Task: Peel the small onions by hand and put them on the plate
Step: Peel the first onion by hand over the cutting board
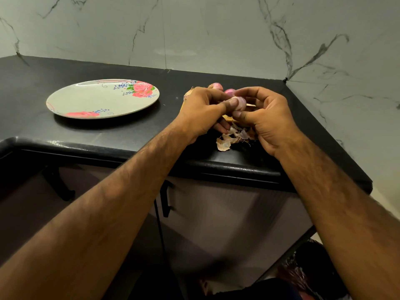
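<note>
The left hand [201, 113] and the right hand [268, 122] are close together above the right part of the counter, and both of them hold one small onion [239, 103] between them. The fingers of both hands are curled around it. The left thumb [231, 103] presses on the left side of the onion, and the right thumb [238, 115] presses on it from below. The fingers of the right hand bend over the top of the onion. The part of the onion that shows is pale pink and smooth; the rest of it is hidden by the fingers, so I cannot tell how much skin is on it.

Just behind the hands, a second onion [217, 85] and a third onion [229, 91] lie on the counter, both pink-purple and partly covered by the fingers. At the far edge of the left hand a brownish piece [187, 94] shows, but I cannot tell if it is an onion or only skin.

Under the hands, near the front edge of the counter, there is a small heap of dry skins [227, 140], light brown and whitish.

The plate [65, 99] stands on the left, well apart from the hands. It is pale with pink roses and small blue flowers.

The counter [134, 131] is black with a rounded front edge. Behind it is a light marble wall [216, 29] with dark veins. Below it are cupboard doors with a dark handle [165, 200].
</note>
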